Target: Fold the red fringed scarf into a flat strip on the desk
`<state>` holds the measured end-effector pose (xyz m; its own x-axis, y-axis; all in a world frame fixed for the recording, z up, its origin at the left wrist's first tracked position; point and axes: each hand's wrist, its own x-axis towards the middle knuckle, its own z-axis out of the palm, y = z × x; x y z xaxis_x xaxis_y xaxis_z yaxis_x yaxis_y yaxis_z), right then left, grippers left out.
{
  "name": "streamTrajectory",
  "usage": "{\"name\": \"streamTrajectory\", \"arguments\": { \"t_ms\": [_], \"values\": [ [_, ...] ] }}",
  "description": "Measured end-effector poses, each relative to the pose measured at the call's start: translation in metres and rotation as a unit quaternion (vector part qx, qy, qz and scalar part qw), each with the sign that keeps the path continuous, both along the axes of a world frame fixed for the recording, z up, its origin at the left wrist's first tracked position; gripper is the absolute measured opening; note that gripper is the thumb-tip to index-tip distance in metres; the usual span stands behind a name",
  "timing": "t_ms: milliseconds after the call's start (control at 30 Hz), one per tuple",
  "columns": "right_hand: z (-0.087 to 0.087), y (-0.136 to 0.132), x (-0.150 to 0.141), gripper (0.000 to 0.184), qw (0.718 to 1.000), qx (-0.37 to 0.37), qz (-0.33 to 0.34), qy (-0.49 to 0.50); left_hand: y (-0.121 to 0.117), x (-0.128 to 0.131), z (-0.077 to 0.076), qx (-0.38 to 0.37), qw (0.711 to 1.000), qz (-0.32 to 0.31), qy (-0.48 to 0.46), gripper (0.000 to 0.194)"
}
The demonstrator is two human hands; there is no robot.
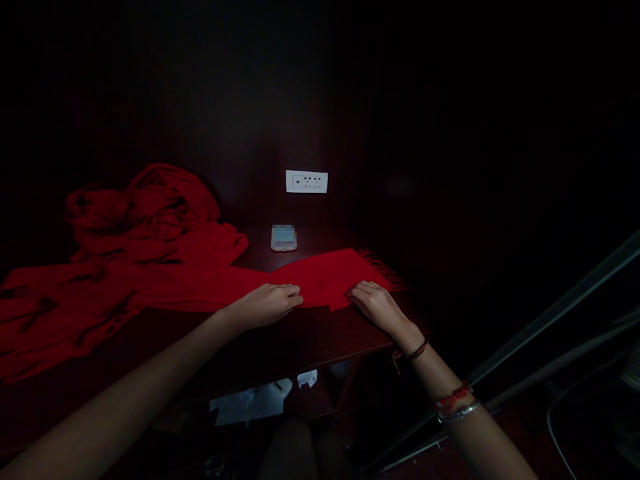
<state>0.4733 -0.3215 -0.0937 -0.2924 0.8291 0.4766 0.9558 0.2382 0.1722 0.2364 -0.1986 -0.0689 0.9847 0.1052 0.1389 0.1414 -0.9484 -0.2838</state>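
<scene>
A red scarf (325,273) lies lengthwise on the dark wooden desk, folded into a narrow strip, with its fringed end at the right. On its near edge, around the middle, my left hand (273,303) has its fingers closed on the cloth; a ring shows on one finger. My right hand (375,303) grips the same edge close to the fringe, fingers bent over the fabric. Both fingertips are partly hidden. Toward the left the strip runs into loose, rumpled red cloth (150,220) heaped at the back.
A phone (283,238) with a lit screen lies behind the scarf. Above it, a white power socket (307,181) is set in the dark wall. Under the desk edge (370,350) are white papers (250,403). A pale metal bar (560,307) slants along the right.
</scene>
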Motion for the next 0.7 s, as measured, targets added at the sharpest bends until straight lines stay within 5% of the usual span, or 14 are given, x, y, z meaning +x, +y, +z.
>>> {"name": "streamTrajectory", "arguments": {
  "t_ms": [467, 700],
  "values": [
    [-0.003, -0.003, 0.001, 0.019, 0.995, 0.006, 0.016, 0.098, 0.008, -0.007, 0.009, -0.084, 0.995, 0.036, -0.029, 0.017],
    [-0.004, -0.005, 0.001, 0.020, 0.997, -0.020, 0.039, 0.067, 0.007, -0.010, 0.004, -0.167, 0.985, -0.008, 0.027, 0.009]
  ]
}}
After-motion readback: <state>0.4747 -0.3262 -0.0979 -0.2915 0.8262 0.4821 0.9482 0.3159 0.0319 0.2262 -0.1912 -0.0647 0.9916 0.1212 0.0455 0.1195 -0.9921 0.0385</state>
